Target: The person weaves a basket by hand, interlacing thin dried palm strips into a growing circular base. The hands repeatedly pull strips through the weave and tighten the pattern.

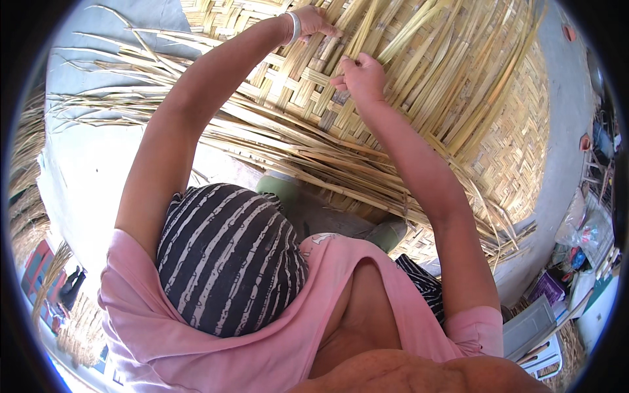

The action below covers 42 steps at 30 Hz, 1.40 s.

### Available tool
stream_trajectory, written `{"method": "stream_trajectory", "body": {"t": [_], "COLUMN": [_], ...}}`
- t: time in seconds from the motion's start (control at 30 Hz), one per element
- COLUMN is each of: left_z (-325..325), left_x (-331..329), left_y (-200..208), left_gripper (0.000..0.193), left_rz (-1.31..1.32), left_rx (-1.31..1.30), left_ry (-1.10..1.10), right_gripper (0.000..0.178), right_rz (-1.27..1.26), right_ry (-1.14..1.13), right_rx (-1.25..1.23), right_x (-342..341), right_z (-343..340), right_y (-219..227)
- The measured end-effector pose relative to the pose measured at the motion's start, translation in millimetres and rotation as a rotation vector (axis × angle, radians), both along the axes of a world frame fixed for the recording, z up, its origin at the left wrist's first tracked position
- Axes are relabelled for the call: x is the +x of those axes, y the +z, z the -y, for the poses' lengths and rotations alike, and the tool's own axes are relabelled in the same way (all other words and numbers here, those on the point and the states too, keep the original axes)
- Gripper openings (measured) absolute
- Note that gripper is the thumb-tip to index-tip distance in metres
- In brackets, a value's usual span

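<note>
A partly woven mat (pixel 298 85) of pale yellow-green split reed strips spreads in front of me. My left hand (pixel 316 23), with a pale bangle at its wrist, rests on the weave near the top edge. Its fingers reach to the right over the strips, and I see nothing held in them. To the right and a little nearer, my right hand (pixel 363 77) has thumb and forefinger pinched on a reed strip (pixel 368 33) just above the mat. Loose unwoven strips (pixel 458 78) fan out to the right of that hand.
Long strip ends (pixel 111 98) stick out past the mat's left side. A finished herringbone-woven mat (pixel 524 137) lies beneath on the grey floor (pixel 563 98). My knee under striped cloth (pixel 229 262) is close below. Plastic bags (pixel 580 229) and a grey panel (pixel 529 327) stand at right.
</note>
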<state>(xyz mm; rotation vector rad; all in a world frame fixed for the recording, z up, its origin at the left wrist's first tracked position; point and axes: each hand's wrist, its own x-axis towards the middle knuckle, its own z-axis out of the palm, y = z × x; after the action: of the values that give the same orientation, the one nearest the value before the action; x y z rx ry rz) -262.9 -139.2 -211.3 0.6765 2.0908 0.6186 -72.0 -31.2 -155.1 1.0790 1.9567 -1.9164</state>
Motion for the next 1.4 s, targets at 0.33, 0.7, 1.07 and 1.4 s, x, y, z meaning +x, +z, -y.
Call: {"method": "stream_trajectory", "body": {"t": [0.33,0.7,1.07,1.4], "left_z": [-2.8,14.7,64.6,101.9], "left_x": [24.2,1.9,16.5,67.9], "left_y": [7.2,-20.6,6.8,22.7], "left_gripper": [0.041,0.013,0.019,0.016], "left_rz": [-0.208,0.493,0.405,0.206], "left_rx": [0.030,0.555,0.571,0.539], "left_ry": [0.131,0.095,0.587,0.989], "right_gripper": [0.023,0.055,0.042,0.035], "right_rz": [-0.054,-0.053,0.008,-0.104], "right_ry": [-0.010,0.517,0.549,0.653], "right_rx": [0.060,0.499,0.317,0.601], "right_x": [7.1,-7.1,-16.0,6.3], "right_z": [5.6,-3.4,-9.0,-6.2], "right_y": [-11.4,-51.2,-47.8,-32.4]}}
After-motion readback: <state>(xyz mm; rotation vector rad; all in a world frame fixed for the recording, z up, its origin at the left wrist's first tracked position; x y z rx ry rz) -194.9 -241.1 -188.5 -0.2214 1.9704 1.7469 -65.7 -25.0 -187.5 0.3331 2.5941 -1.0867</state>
